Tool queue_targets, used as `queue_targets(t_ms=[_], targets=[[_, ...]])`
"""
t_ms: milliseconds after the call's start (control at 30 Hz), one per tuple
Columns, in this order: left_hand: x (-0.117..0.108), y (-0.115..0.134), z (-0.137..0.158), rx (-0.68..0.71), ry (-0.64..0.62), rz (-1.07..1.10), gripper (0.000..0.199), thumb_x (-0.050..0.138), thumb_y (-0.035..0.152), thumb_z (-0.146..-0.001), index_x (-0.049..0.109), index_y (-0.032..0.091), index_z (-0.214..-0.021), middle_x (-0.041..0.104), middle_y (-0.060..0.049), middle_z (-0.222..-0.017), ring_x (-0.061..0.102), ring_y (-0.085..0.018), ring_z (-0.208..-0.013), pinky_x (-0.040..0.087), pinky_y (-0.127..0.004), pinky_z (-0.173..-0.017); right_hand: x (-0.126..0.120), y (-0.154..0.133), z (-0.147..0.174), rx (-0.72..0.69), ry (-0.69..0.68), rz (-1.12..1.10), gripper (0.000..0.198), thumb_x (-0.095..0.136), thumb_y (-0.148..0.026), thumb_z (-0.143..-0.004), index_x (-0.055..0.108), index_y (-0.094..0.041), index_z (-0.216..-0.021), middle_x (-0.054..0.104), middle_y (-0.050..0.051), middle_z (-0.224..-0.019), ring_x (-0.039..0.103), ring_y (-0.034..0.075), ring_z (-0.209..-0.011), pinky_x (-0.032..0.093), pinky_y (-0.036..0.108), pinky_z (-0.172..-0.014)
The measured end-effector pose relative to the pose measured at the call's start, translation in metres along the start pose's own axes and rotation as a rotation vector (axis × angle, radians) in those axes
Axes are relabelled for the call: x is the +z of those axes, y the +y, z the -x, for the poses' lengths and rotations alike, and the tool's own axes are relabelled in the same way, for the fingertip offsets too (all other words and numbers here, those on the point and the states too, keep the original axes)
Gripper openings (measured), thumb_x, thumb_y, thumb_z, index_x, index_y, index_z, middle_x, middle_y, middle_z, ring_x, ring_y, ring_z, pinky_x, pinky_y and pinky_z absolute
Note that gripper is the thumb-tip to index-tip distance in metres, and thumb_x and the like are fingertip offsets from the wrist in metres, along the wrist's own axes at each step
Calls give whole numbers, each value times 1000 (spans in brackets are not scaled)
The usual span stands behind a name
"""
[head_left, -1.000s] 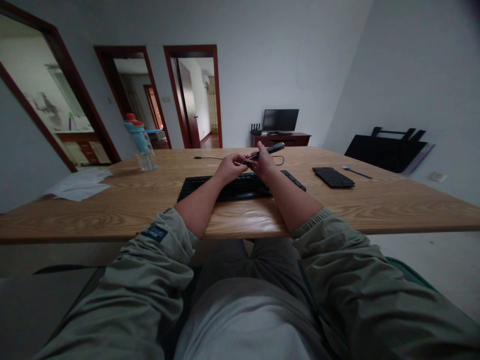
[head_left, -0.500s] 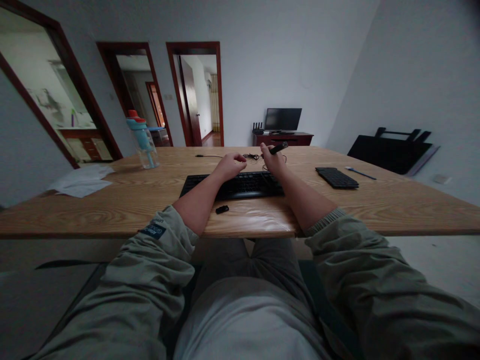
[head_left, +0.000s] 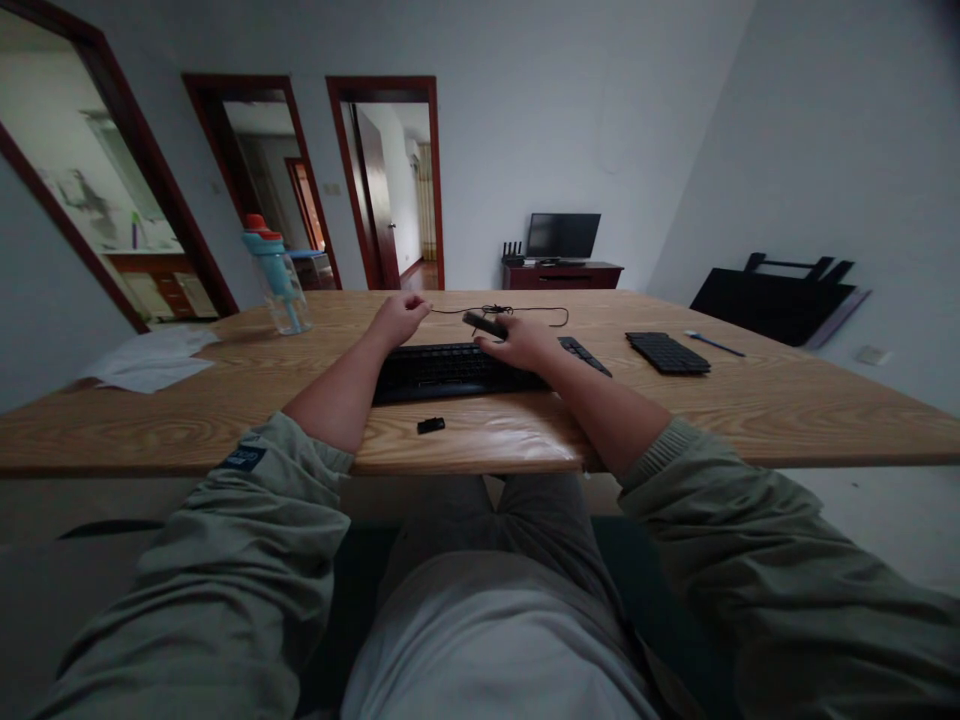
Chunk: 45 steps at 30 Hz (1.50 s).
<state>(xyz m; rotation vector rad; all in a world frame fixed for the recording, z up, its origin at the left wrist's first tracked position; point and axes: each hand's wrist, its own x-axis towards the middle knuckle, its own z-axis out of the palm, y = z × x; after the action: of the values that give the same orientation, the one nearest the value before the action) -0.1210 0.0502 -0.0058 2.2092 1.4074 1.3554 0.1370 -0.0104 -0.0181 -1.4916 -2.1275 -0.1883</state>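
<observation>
Apart: keyboard (head_left: 435,374), bottle (head_left: 274,274) with tube (head_left: 290,308)

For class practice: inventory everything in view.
Table: one, brown, centre
Keyboard: one, black, centre
Keypad: one, black, right
Brush: one, blue, beside keypad
Small item: one, black, table front
Cable: one, black, behind keyboard
Stick: one, black, right hand
Bottle: one, clear, blue, red, table left
Sheets: count unclear, white, table left
Screen, router: one each, black, back
Cabinet: one, maroon, beneath screen
Door frames: three, maroon, left
Panel: one, black, right wall
Hands: two, bare, near keyboard
Sleeves: two, green, front
</observation>
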Motion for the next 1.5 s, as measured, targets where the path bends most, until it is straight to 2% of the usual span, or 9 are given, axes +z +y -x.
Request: queue_targets(t_ms=[67,200,333,467,633,767,1000,1333,1500], targets=[[-2,2,5,7,-90,36,38,58,48,-85,70,13,-91,68,-6,-81,58,-16,-72,46,-29,-70,3,-11,1,-23,-59,75,59,55,-70,-83,72,-18,-105,72,16,-98,66,30,-90,48,36,-77],[4,17,16,51,-368,63,49,64,57,-81,73,15,-104,72,-8,-92,63,-18,-79,47,-28,-69,8,-19,0,-51,-106,155,53,59,-65,-83,73,-18,-103,72,16,-99,66,30,-91,48,36,-77],[12,30,20,134,-549,4,45,73,49,-74,76,19,-108,75,-4,-95,64,-19,-84,47,-28,-74,9,-14,0,-43,-67,140,52,58,-66,-83,72,-20,-102,72,15,-98,67,29,-90,47,35,-75],[8,28,18,154,-453,6,41,69,46,-79,77,18,-108,75,-4,-90,63,-16,-77,46,-27,-70,9,1,-4,-85,-76,59,51,65,-65,-79,71,-22,-107,72,12,-100,66,27,-92,47,33,-75],[-3,19,14,66,-214,75,37,65,44,-84,76,14,-104,72,-6,-81,56,-13,-64,42,-26,-59,15,26,-11,-126,-84,-96,46,72,-37,-80,64,-24,-123,72,5,-101,65,20,-86,47,29,-74],[-3,17,13,19,-147,125,29,66,37,-84,76,14,-99,72,-6,-78,55,-13,-64,42,-25,-58,19,32,-13,-95,-45,-159,41,68,-27,-82,64,-24,-123,72,4,-101,65,18,-85,48,29,-77],[0,18,13,-60,-113,185,21,66,31,-84,73,14,-95,71,-6,-77,56,-12,-64,43,-25,-59,14,26,-12,-88,0,-161,29,62,-22,-86,71,-22,-114,74,4,-95,65,17,-82,48,28,-78],[-1,16,16,-66,-188,133,36,69,40,-79,72,14,-103,69,-5,-78,55,-13,-64,44,-27,-60,5,19,-9,-68,63,-133,26,57,-24,-89,74,-21,-109,75,6,-97,66,18,-85,48,29,-80],[-3,16,17,-14,-255,26,38,72,41,-74,74,15,-102,68,-3,-76,57,-15,-68,44,-29,-65,9,22,-10,-59,-24,-132,28,61,-22,-86,73,-20,-111,74,6,-97,66,18,-83,48,28,-77]])
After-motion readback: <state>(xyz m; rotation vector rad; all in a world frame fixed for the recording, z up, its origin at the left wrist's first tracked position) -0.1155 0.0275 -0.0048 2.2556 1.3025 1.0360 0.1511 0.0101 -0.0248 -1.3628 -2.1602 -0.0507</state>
